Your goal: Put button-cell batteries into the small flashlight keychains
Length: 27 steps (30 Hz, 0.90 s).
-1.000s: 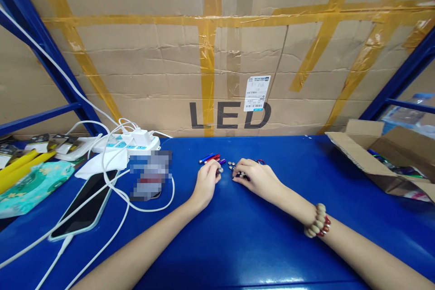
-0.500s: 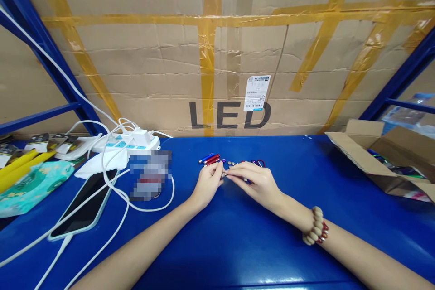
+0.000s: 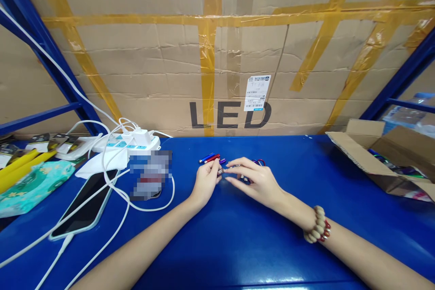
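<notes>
My left hand (image 3: 205, 182) is closed in a pinch, holding a small silvery piece (image 3: 220, 171) at its fingertips; the kind is too small to make out. Just to the right, my right hand (image 3: 257, 182) has its fingers spread, the fingertips close to that piece. Past the left hand lie short shiny tubes: a blue tube (image 3: 206, 157), a red tube (image 3: 213, 158) and a purple tube (image 3: 222, 161). Behind the right hand, a red and purple looped piece (image 3: 260, 162) shows partly. Several small items under the right fingers are mostly hidden.
On the left of the blue table (image 3: 204, 253) are a phone (image 3: 86, 201), white cables, a power strip (image 3: 142, 147) and a green packet (image 3: 41, 183). An open carton (image 3: 363, 158) stands at the right. A large cardboard box (image 3: 163, 77) walls the back.
My right hand's fingers have parted and drawn back slightly from the piece in my left hand. The left hand has shifted slightly left, still pinching.
</notes>
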Each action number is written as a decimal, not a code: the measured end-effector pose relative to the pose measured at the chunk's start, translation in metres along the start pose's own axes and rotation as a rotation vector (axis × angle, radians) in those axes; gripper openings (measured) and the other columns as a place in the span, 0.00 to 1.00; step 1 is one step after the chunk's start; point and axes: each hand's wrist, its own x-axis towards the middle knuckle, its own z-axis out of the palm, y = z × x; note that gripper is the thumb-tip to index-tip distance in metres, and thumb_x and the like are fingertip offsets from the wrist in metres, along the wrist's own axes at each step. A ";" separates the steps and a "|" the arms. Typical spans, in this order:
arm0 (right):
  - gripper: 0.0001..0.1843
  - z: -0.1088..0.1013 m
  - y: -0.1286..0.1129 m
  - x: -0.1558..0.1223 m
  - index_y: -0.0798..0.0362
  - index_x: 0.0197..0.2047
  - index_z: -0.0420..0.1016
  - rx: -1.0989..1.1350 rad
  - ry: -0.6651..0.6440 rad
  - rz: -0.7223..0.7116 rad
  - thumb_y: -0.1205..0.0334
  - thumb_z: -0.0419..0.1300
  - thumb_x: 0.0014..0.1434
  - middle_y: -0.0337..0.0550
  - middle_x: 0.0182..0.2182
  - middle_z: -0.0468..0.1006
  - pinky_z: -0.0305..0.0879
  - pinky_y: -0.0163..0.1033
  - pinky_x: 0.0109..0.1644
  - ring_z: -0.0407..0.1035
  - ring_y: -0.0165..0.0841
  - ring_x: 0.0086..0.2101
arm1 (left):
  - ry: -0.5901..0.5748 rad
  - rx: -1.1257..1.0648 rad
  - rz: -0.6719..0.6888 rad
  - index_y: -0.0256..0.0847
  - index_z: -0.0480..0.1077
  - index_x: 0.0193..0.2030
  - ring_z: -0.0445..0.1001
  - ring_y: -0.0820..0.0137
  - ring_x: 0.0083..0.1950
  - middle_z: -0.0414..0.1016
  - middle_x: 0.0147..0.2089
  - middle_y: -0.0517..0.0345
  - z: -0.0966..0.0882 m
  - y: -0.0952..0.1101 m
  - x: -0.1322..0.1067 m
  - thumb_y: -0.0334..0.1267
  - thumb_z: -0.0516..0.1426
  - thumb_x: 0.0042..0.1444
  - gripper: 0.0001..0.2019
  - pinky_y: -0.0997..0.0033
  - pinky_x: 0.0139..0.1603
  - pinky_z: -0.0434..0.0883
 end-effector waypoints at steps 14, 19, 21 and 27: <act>0.10 -0.022 0.043 0.004 0.48 0.37 0.76 -0.449 -0.216 0.269 0.56 0.55 0.58 0.40 0.34 0.78 0.60 0.32 0.26 0.71 0.33 0.35 | 0.071 0.037 0.019 0.39 0.60 0.27 0.54 0.79 0.17 0.58 0.16 0.68 -0.005 -0.005 0.001 0.39 0.50 0.47 0.06 0.80 0.18 0.51; 0.08 -0.024 0.048 0.003 0.43 0.36 0.77 -0.356 -0.384 0.327 0.56 0.57 0.57 0.36 0.34 0.78 0.57 0.30 0.24 0.72 0.31 0.34 | 0.060 0.123 0.082 0.39 0.60 0.33 0.59 0.78 0.22 0.61 0.21 0.68 -0.006 -0.010 0.002 0.33 0.51 0.46 0.06 0.79 0.24 0.55; 0.08 -0.025 0.047 0.003 0.42 0.37 0.77 -0.346 -0.421 0.343 0.56 0.57 0.57 0.35 0.35 0.78 0.57 0.30 0.24 0.73 0.31 0.34 | 0.051 0.149 0.093 0.40 0.60 0.35 0.61 0.77 0.25 0.63 0.23 0.67 -0.006 -0.011 0.002 0.33 0.52 0.48 0.07 0.78 0.27 0.56; 0.12 -0.013 0.044 0.000 0.45 0.43 0.74 -0.294 -0.322 0.330 0.55 0.52 0.60 0.37 0.39 0.76 0.60 0.30 0.27 0.72 0.29 0.34 | -0.018 0.291 0.201 0.40 0.63 0.36 0.68 0.71 0.37 0.71 0.32 0.60 -0.007 -0.014 0.002 0.39 0.54 0.52 0.07 0.74 0.39 0.61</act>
